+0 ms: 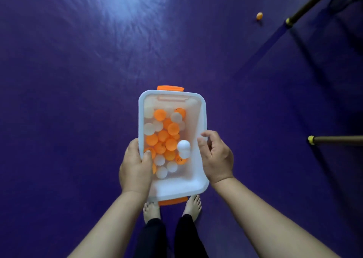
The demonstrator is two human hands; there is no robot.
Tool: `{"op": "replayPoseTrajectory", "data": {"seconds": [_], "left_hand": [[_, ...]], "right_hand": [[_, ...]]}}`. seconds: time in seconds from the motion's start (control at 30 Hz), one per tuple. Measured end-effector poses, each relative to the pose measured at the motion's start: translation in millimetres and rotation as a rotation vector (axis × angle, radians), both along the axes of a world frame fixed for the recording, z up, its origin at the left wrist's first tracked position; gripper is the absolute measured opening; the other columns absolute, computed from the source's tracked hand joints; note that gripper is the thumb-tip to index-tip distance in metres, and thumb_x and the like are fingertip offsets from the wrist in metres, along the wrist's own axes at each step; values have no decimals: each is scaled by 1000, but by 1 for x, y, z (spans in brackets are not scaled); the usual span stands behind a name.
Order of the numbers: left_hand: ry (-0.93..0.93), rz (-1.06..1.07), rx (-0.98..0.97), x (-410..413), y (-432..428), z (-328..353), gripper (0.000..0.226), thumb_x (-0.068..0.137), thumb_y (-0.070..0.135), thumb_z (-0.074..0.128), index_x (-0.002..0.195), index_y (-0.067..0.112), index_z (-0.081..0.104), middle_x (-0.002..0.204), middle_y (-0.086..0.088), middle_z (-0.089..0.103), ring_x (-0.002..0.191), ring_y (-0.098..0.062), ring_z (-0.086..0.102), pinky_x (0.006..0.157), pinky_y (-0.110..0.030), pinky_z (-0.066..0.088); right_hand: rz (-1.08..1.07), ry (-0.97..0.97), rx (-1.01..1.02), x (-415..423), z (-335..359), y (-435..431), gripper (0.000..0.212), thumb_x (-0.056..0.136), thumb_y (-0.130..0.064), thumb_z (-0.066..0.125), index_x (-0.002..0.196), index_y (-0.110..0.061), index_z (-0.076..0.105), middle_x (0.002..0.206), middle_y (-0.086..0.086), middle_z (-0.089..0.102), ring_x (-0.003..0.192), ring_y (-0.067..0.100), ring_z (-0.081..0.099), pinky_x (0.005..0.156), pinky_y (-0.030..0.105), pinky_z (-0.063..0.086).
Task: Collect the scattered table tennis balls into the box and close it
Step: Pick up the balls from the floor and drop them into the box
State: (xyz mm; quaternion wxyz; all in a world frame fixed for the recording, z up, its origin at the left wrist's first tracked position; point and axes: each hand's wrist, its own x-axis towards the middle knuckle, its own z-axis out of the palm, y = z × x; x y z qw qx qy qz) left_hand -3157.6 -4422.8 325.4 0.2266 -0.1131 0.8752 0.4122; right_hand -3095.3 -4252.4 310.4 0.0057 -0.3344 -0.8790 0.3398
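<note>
Now: box (pixel 204 120) at mid-frame, carried above the floor (pixel 78 80), lid off and none in view. Left hand (pixel 135 171) grips the left rim, thumb inside the wall, other fingers hidden outside it. Judged to be the carrying grip, which leaves the other hand free for picking and dropping. Balls (pixel 167 133), orange and white, are heaped against the left wall, so the box probably tilts toward the gripping side.

Right hand (pixel 216 159) is at the right rim, fingers relaxed and part-spread, holding nothing; contact with the rim cannot be told. White ball (pixel 184 148) just left of it is smeared, judged in motion over the heap, which fits an empty hand poised at the opening.

Orange ball (pixel 259 16) lies on the floor at upper right, near a pole (pixel 314 4). Latch (pixel 170 88) at the top end hangs free.

Judgement: task unfinished, with the stray to fetch and then the lid to find and clip
</note>
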Motion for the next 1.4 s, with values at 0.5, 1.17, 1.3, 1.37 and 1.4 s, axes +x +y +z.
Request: {"op": "replayPoseTrajectory", "data": {"seconds": [0.5,1.17,1.3,1.37,1.4], "left_hand": [[124,-161,71,-60,51,199,9,91,26,47,98,25,53,92,5,59,80,-20,57,65,-37,48],[106,-101,62,-252,265,248,6,93,26,47,92,25,53,83,6,60,74,-14,57,56,-30,41],[111,-85,66,-311,297,247,5,93,26,47,93,26,53,84,7,61,75,-13,56,55,-30,40],[108,-91,69,-346,315,244,5,92,26,48,93,27,53,85,6,61,75,-13,57,55,-30,40],[106,-95,68,-365,324,242,5,92,26,48,92,28,52,85,6,61,75,-13,57,56,-31,41]], "right_hand": [[-297,-47,41,-38,225,60,26,93,-27,51,118,-21,51,69,-6,51,69,18,53,55,30,38],[-230,-200,-48,-220,283,309,14,90,-18,47,88,-24,59,82,-8,64,76,15,59,61,29,49],[-193,-193,-62,-287,278,340,14,91,-18,47,85,-24,58,79,-7,63,71,14,58,53,25,44],[-200,-180,-65,-322,276,357,14,91,-17,47,84,-23,58,78,-6,63,71,13,58,52,24,43],[-209,-177,-72,-340,274,366,14,91,-17,47,84,-23,58,78,-6,63,71,13,58,51,24,43]]}}
